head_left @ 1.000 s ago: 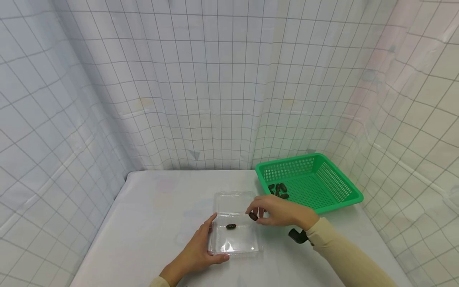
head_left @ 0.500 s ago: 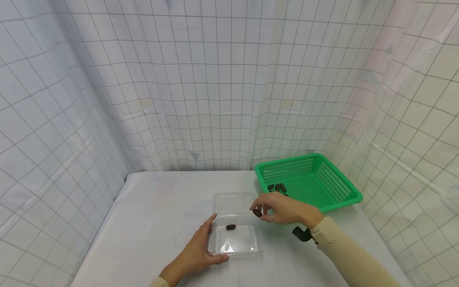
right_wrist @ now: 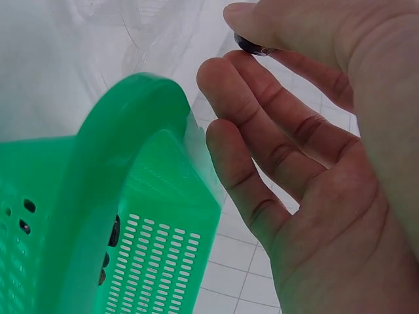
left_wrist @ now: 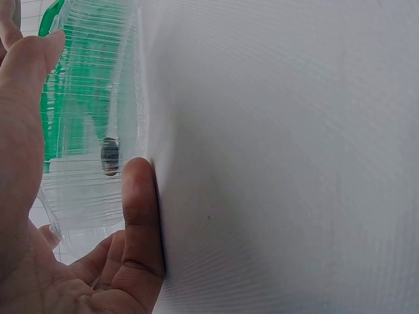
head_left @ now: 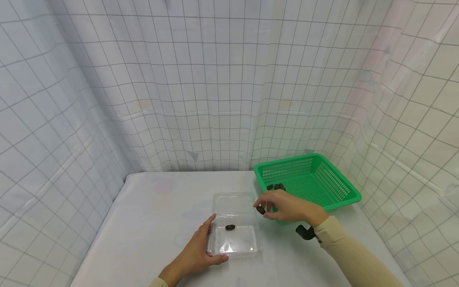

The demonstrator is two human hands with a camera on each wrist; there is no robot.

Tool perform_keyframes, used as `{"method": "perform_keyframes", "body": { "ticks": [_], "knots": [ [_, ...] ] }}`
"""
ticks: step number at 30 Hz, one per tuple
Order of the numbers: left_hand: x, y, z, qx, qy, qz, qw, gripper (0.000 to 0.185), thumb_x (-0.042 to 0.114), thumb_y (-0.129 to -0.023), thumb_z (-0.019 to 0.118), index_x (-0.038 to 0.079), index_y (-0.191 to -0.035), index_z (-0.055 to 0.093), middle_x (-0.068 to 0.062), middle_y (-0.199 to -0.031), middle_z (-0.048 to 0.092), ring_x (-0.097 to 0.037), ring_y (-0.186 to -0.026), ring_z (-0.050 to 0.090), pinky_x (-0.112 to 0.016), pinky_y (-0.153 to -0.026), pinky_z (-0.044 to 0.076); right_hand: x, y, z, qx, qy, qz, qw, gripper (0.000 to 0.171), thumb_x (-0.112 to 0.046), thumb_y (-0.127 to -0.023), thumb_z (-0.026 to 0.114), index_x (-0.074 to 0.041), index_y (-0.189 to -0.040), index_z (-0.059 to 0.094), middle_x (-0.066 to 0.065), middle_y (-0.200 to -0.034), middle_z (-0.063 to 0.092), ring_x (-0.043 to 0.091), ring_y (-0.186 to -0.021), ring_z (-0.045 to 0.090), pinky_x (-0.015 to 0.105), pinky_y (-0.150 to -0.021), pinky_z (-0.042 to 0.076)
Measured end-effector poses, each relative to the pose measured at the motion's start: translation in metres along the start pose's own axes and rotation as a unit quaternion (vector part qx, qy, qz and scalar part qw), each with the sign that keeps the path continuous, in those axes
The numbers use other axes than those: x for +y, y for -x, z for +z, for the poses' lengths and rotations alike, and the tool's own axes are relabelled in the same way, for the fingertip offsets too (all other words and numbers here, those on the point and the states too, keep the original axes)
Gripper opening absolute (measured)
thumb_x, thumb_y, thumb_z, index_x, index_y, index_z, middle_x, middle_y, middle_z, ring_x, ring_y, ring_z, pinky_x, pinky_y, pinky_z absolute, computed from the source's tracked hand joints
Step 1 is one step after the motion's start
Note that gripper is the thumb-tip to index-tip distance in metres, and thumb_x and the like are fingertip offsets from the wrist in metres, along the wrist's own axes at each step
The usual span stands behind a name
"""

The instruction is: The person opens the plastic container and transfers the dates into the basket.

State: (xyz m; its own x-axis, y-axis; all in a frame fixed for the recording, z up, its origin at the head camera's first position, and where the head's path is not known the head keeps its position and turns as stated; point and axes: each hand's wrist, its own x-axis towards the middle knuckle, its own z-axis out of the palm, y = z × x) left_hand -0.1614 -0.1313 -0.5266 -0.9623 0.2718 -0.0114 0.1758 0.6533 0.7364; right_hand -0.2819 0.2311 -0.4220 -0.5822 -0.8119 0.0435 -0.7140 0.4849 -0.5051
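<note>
Right hand (head_left: pixel 287 207) of mine pinches a dark date (head_left: pixel 260 210) between thumb and fingertips, just above the clear tray's (head_left: pixel 234 239) right edge. One more date (head_left: pixel 230 227) lies inside that tray, which my left hand (head_left: pixel 195 255) steadies on the desk (head_left: pixel 150 223). Green basket (head_left: pixel 322 187) sits beside.

I see a bright green basket (head_left: pixel 333 187) with a slotted mesh pattern at the desk's far right corner, dark brown pieces (head_left: pixel 275 186) inside it. The desk (head_left: pixel 157 215) is plain white. The clear box (head_left: pixel 234 227) holds one dark brown piece (head_left: pixel 230 227). White curtains (head_left: pixel 179 79) carry a grey grid. My sleeve (head_left: pixel 351 255) is beige.
</note>
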Motion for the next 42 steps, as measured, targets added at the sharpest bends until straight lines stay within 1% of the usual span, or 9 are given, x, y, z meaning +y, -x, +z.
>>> {"method": "perform_keyframes", "body": {
  "ticks": [3,8,17,22,27,29,34,39,42],
  "knots": [
    [0.0,0.001,0.0,0.0,0.002,0.002,1.0,0.137,0.054,-0.081,0.106,0.018,-0.185,0.026,-0.017,-0.168,0.058,-0.036,-0.155,0.059,-0.063,-0.123,0.053,0.002,0.002,-0.001,0.002,-0.009,0.002,1.0,0.037,-0.008,-0.106,0.085,-0.016,-0.141,0.079,-0.003,-0.128,0.079,-0.002,-0.1,0.074,0.034,-0.096,0.068],
    [0.0,0.002,0.0,0.0,0.0,0.002,1.0,0.137,0.055,-0.081,0.106,0.019,-0.185,0.026,-0.017,-0.168,0.058,-0.036,-0.155,0.059,-0.062,-0.123,0.053,0.006,0.005,-0.003,0.005,-0.026,0.008,1.0,0.037,-0.008,-0.107,0.085,-0.015,-0.143,0.078,-0.003,-0.127,0.077,0.001,-0.103,0.076,0.04,-0.099,0.069],
    [0.0,0.001,0.0,-0.004,0.003,-0.004,1.0,0.139,0.055,-0.081,0.106,0.016,-0.186,0.023,-0.016,-0.17,0.056,-0.032,-0.152,0.059,-0.059,-0.121,0.054,0.011,0.01,-0.009,0.018,-0.016,0.016,1.0,0.038,-0.006,-0.106,0.085,-0.016,-0.142,0.079,-0.005,-0.116,0.075,0.002,-0.102,0.073,0.045,-0.099,0.069],
    [0.001,0.001,0.0,-0.005,0.004,-0.004,1.0,0.138,0.055,-0.081,0.106,0.017,-0.186,0.023,-0.017,-0.169,0.057,-0.033,-0.153,0.058,-0.06,-0.122,0.054,0.017,0.013,-0.011,0.022,-0.02,0.027,0.999,0.037,-0.008,-0.107,0.084,-0.016,-0.143,0.078,-0.007,-0.12,0.076,0.001,-0.103,0.071,0.041,-0.1,0.068],
    [0.001,0.002,0.0,-0.002,0.004,0.002,1.0,0.137,0.055,-0.081,0.105,0.018,-0.185,0.024,-0.017,-0.168,0.058,-0.036,-0.155,0.059,-0.061,-0.123,0.053,0.024,0.017,-0.014,0.025,-0.048,0.044,0.998,0.036,-0.009,-0.109,0.083,-0.016,-0.144,0.078,-0.005,-0.123,0.078,0.003,-0.106,0.075,0.04,-0.102,0.068],
    [0.0,0.002,0.0,-0.002,0.002,0.004,1.0,0.137,0.056,-0.082,0.105,0.018,-0.185,0.025,-0.017,-0.167,0.059,-0.036,-0.154,0.06,-0.06,-0.123,0.053,0.026,0.019,-0.016,0.027,-0.053,0.048,0.997,0.036,-0.009,-0.109,0.083,-0.016,-0.144,0.078,-0.004,-0.121,0.078,0.005,-0.107,0.077,0.04,-0.102,0.068],
    [-0.001,0.001,0.0,-0.004,0.002,0.0,1.0,0.138,0.055,-0.081,0.106,0.017,-0.186,0.024,-0.018,-0.168,0.058,-0.034,-0.153,0.059,-0.06,-0.123,0.054,0.032,0.023,-0.021,0.04,-0.037,0.042,0.998,0.035,-0.009,-0.108,0.083,-0.014,-0.142,0.078,-0.004,-0.116,0.079,0.006,-0.106,0.077,0.048,-0.103,0.069],
    [-0.001,-0.001,0.0,-0.006,0.008,-0.004,0.9999,0.139,0.055,-0.081,0.106,0.017,-0.186,0.023,-0.018,-0.168,0.057,-0.032,-0.152,0.059,-0.059,-0.122,0.054,0.04,0.027,-0.027,0.051,-0.034,0.036,0.997,0.036,-0.006,-0.107,0.082,-0.006,-0.143,0.077,0.002,-0.121,0.082,0.011,-0.108,0.079,0.043,-0.1,0.069],
    [-0.001,0.0,0.0,-0.004,0.01,0.0,0.9999,0.138,0.055,-0.081,0.106,0.018,-0.186,0.023,-0.018,-0.166,0.058,-0.032,-0.149,0.06,-0.058,-0.119,0.055,0.046,0.028,-0.029,0.057,-0.026,0.041,0.997,0.036,-0.006,-0.108,0.082,-0.006,-0.143,0.077,0.002,-0.122,0.082,0.014,-0.11,0.08,0.045,-0.1,0.069]
  ]
}}
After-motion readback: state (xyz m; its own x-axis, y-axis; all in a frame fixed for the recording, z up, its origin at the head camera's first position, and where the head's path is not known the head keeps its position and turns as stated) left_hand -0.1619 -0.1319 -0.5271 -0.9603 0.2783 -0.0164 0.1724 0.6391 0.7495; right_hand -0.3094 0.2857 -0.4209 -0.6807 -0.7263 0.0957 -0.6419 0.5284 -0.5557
